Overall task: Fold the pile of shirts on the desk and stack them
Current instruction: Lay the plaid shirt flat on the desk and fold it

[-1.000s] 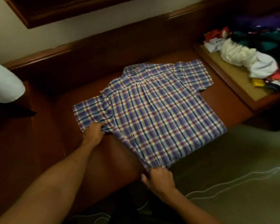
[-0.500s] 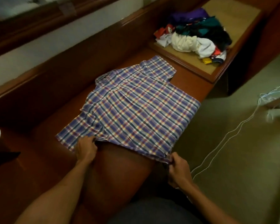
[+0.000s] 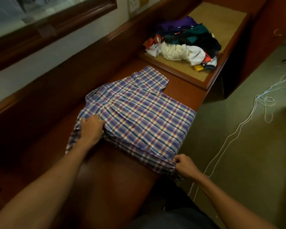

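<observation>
A purple, red and yellow plaid shirt (image 3: pixel 139 116) lies spread face down on the dark wooden desk (image 3: pixel 106 179), collar toward the wall. Its left side is lifted and partly folded inward. My left hand (image 3: pixel 92 128) grips the cloth at the left sleeve and side seam, carrying it over the body. My right hand (image 3: pixel 184 166) pinches the shirt's bottom left corner at the desk's front edge. A pile of unfolded shirts (image 3: pixel 183 45), white, purple, teal, red and dark, sits on the tan-topped desk section (image 3: pixel 221 22) to the right rear.
A wooden ledge and framed window (image 3: pixel 53 27) run along the wall behind the desk. A wall socket (image 3: pixel 135 4) sits above the ledge. White cables (image 3: pixel 257 109) trail over the floor at the right. A dark gap lies under the tan desk section.
My left hand has lifted the left sleeve and drawn it inward over the shirt's body. My right hand still holds the bottom corner. The camera view has swung toward the right.
</observation>
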Demonstrator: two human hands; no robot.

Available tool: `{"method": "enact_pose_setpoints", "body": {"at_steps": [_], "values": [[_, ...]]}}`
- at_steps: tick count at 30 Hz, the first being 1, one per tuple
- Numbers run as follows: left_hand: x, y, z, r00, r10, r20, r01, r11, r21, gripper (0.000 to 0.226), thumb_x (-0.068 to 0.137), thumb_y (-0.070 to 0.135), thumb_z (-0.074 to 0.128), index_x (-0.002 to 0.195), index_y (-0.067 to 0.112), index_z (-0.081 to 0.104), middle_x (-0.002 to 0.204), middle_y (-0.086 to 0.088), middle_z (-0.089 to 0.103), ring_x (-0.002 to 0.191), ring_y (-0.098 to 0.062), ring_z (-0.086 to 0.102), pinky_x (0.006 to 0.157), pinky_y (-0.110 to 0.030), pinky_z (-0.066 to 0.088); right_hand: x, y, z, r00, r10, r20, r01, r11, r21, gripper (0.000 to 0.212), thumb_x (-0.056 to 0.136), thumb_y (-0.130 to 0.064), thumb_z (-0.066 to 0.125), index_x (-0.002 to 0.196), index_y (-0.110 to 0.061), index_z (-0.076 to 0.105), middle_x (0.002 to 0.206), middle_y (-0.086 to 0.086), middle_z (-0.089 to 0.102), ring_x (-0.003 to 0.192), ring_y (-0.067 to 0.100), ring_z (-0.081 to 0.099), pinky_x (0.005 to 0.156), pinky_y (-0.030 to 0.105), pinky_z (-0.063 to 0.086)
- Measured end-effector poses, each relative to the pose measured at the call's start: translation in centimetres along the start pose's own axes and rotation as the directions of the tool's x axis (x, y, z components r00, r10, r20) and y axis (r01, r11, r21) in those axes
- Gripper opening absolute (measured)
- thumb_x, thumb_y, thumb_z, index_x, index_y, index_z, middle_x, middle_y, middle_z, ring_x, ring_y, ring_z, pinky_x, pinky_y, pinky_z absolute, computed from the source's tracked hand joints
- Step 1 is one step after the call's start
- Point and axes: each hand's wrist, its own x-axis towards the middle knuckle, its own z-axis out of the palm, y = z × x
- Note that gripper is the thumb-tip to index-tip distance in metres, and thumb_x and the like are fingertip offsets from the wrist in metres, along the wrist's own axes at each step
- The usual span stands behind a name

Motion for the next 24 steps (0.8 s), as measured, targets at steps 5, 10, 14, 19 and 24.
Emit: {"method": "enact_pose_setpoints", "body": {"at_steps": [5,10,14,19,24], "values": [[7.5,6.4,-2.8,0.988,0.149,0.038,-0.154,0.968,0.200,0.011,0.090,0.013,0.057,0.083,0.021,0.058,0.104,-0.001,0.050,0.107,-0.023,0.048,0.096,-0.046,0.031,3.2,1.7,-3.6,0.984,-0.036,0.175,0.036,0.999,-0.001,0.028,0.083,-0.004,0.051,0.063,-0.022,0.057,0.071,-0.007,0.060,0.072,0.008,0.056,0.067,0.026,0.044],[13.1,12.9,-2.3,0.967,0.116,0.226,-0.173,0.952,0.253,0.012,0.092,0.019,0.060,0.103,0.024,0.058,0.123,-0.006,0.049,0.120,-0.026,0.042,0.107,-0.057,0.025,6.6,3.6,-6.4,0.965,-0.058,0.257,0.048,0.998,0.043,0.027,0.087,-0.004,0.050,0.069,-0.023,0.058,0.076,-0.006,0.060,0.073,0.007,0.056,0.067,0.024,0.044],[11.3,15.8,1.8,0.984,0.061,0.167,-0.068,0.997,0.041,0.049,0.090,0.016,0.065,0.135,0.019,0.045,0.146,-0.017,0.032,0.140,-0.035,0.023,0.109,-0.069,0.015,9.2,5.3,-7.1,0.929,-0.064,0.365,0.055,0.998,0.035,0.013,0.090,-0.011,0.055,0.095,-0.020,0.064,0.099,-0.004,0.064,0.087,0.009,0.061,0.070,0.017,0.044],[-0.5,17.9,7.1,0.928,-0.372,-0.009,0.313,0.795,-0.520,0.038,0.082,0.006,0.057,0.120,0.010,0.060,0.107,-0.017,0.054,0.097,-0.037,0.055,0.082,-0.045,0.047,11.8,6.6,-6.5,0.845,-0.180,0.503,0.199,0.980,0.015,0.013,0.088,-0.030,0.070,0.099,-0.027,0.064,0.098,-0.007,0.067,0.086,0.004,0.061,0.076,0.015,0.045],[-7.7,22.0,9.1,0.514,-0.682,0.520,0.785,0.130,-0.606,0.008,0.083,0.011,0.070,0.085,0.011,0.063,0.083,-0.009,0.066,0.085,-0.029,0.064,0.076,-0.032,0.046,12.5,6.6,-6.4,0.824,-0.246,0.511,0.271,0.962,0.027,0.015,0.087,-0.028,0.072,0.081,-0.014,0.073,0.078,0.002,0.071,0.074,0.010,0.065,0.072,0.033,0.051]]}}
